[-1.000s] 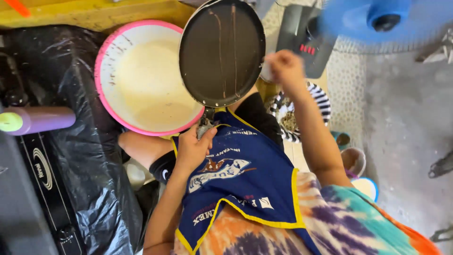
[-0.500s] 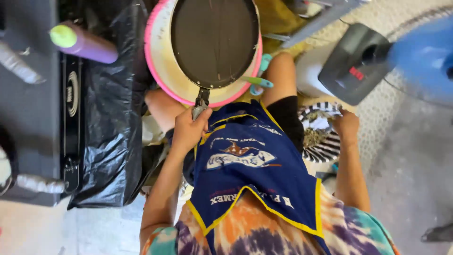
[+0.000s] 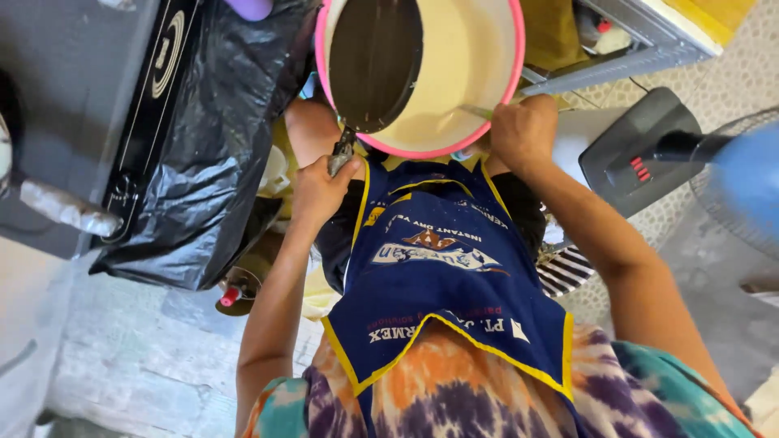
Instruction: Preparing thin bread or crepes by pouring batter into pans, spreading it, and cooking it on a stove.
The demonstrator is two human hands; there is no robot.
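Above the lap, a round black frying pan (image 3: 375, 61) is held tilted over a pink-rimmed basin (image 3: 510, 89) of pale, smooth batter (image 3: 458, 57); the pan's dark, matte face is turned toward the camera and overlaps the basin's left half. Left hand (image 3: 320, 188): clenched round the pan's thin metal handle (image 3: 341, 152), forearm raised straight from the elbow. Right hand (image 3: 523, 130): closed on the slim handle of a utensil (image 3: 475, 111), which is dipped into the batter at the basin's near rim; arm extended, elbow out to the right. A navy apron (image 3: 442, 268) with yellow piping is worn over a tie-dyed shirt (image 3: 454, 389) of orange, purple and teal. To the left, a crinkled, glossy black plastic sheet (image 3: 203, 138) is draped beside a flat black induction cooker (image 3: 150, 97) set on a grey surface. To the right, a blue electric fan (image 3: 742, 182) with a dark grey base (image 3: 641, 150) is seen on speckled flooring (image 3: 730, 73). Pale concrete paving (image 3: 146, 357) is visible at lower left
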